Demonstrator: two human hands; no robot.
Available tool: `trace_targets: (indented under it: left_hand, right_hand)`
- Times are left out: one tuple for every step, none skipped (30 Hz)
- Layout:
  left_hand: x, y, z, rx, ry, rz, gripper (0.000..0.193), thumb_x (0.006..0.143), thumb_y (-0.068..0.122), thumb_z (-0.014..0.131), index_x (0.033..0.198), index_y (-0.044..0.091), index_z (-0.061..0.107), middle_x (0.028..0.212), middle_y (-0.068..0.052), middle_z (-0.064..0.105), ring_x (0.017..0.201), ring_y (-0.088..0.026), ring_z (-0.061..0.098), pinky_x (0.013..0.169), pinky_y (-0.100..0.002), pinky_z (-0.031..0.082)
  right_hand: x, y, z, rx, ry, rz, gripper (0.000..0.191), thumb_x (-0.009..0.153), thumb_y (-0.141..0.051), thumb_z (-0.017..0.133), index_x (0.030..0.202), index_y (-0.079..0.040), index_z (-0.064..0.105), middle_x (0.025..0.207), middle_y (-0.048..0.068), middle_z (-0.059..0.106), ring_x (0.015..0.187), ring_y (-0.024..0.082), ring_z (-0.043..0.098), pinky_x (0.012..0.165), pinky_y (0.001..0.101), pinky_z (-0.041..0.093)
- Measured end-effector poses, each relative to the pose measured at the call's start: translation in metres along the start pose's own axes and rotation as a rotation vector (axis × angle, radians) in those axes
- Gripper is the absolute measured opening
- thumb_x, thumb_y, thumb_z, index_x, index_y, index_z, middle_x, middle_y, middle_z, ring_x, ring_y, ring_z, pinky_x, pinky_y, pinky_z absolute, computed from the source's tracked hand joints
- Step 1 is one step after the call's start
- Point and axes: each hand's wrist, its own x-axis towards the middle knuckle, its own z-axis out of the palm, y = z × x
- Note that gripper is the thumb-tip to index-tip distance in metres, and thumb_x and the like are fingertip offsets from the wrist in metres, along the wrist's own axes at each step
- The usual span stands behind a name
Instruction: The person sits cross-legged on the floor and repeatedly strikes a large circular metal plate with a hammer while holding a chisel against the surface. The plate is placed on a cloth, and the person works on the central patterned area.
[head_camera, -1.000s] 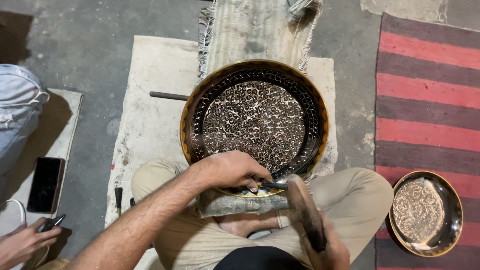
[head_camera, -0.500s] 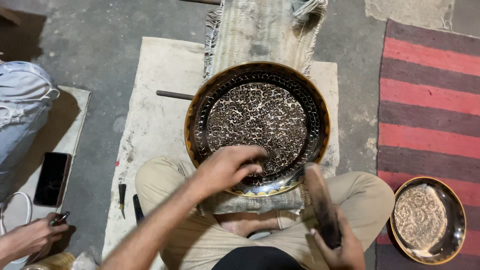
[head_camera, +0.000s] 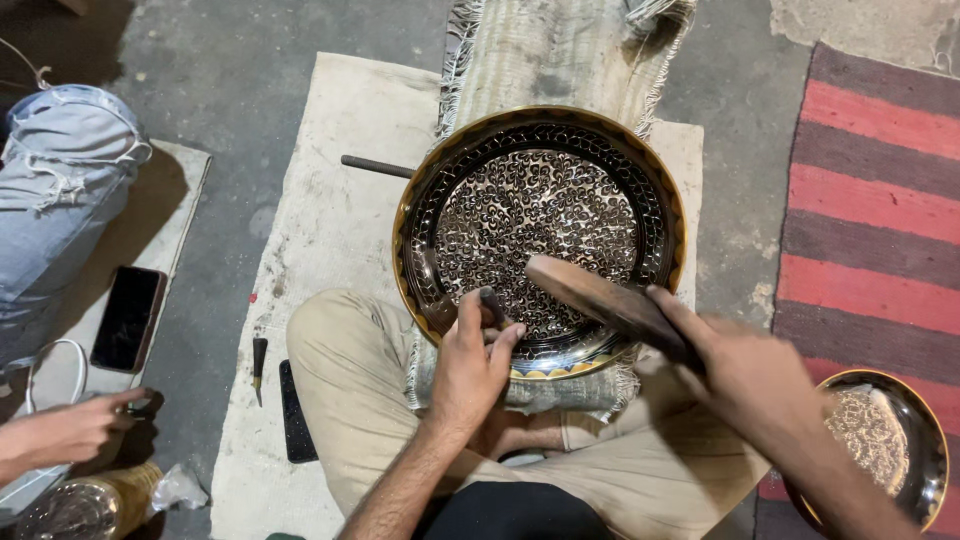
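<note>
Left hand (head_camera: 470, 365) sat curled at the near rim of the large engraved brass tray (head_camera: 640, 165), fingers pinched narrow around a short dark punch (head_camera: 492, 303) whose tip stood on the tray's metal just above the fingertips. Right hand (head_camera: 745, 375) was closed in a full grip on a dark wooden mallet (head_camera: 600, 298), its head reaching leftward from the fingers to hang over the tray, close beside the punch top; whether the two touched could not be told. The tray rested tilted on a folded cloth (head_camera: 545, 395) over the person's lap, directly under both sets of fingers; it held nothing loose, only dense scrolling ornament across its floor and a scalloped border inside the rim. A smaller engraved brass dish (head_camera: 915, 440) lay on the striped rug (head_camera: 860, 200) just to the right of the right wrist, likewise holding nothing, partly hidden by the forearm. Well left of the left-hand fingers, a small chisel (head_camera: 259, 368) and a flat dark bar (head_camera: 295, 412) lay on the pale mat (head_camera: 330, 200). Further left, a phone (head_camera: 127, 317) lay face up on another mat, and another person's hand (head_camera: 80, 425) rested near it.
</note>
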Motion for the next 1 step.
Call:
trace_targets:
  left_hand:
    - [0.0006, -0.0044, 0.0024, 0.032, 0.004, -0.003, 0.051, 0.101, 0.022, 0.068, 0.139, 0.004, 0.039, 0.099, -0.011, 0.075, 0.092, -0.021, 0.080, 0.074, -0.034, 0.069]
  right_hand:
    - [-0.0015, -0.0105, -0.0213, -0.224, -0.095, 0.020, 0.076, 0.102, -0.040, 0.063, 0.166, -0.040, 0.022, 0.119, 0.005, 0.073, 0.105, 0.019, 0.074, 0.089, 0.0322, 0.059]
